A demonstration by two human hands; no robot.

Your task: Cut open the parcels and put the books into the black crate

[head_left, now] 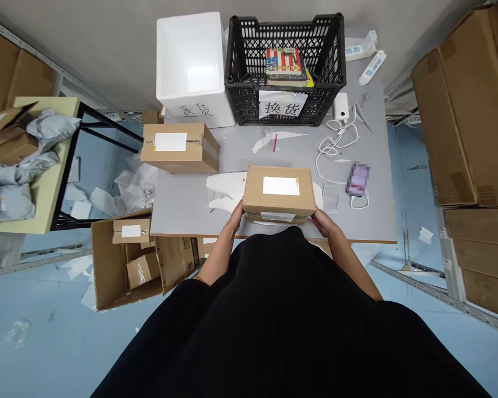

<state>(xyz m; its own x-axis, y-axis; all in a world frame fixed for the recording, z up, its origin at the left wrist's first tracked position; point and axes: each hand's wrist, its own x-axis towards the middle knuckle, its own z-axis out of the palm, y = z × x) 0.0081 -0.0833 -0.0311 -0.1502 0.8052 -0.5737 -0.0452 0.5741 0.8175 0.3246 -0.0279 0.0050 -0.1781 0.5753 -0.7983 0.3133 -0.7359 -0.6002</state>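
Note:
A brown cardboard box (280, 202) with a white label on top is right in front of me at the near edge of the grey table (182, 213). My left hand (237, 214) grips its left side and my right hand (322, 221) its right side, both low near the front corners. Most of the fingers are hidden by the box. White torn paper (226, 185) lies under and around it. To the left sits a second cardboard box (178, 148), also labelled, at the table's left edge.
At the back stand a white foam box (195, 108) and a black crate (243, 105) holding books. A phone (358, 179) on a white cable and scissors (363, 113) lie right. An open carton (103, 265) with boxes stands below left; shelves of cartons (448, 127) flank the right.

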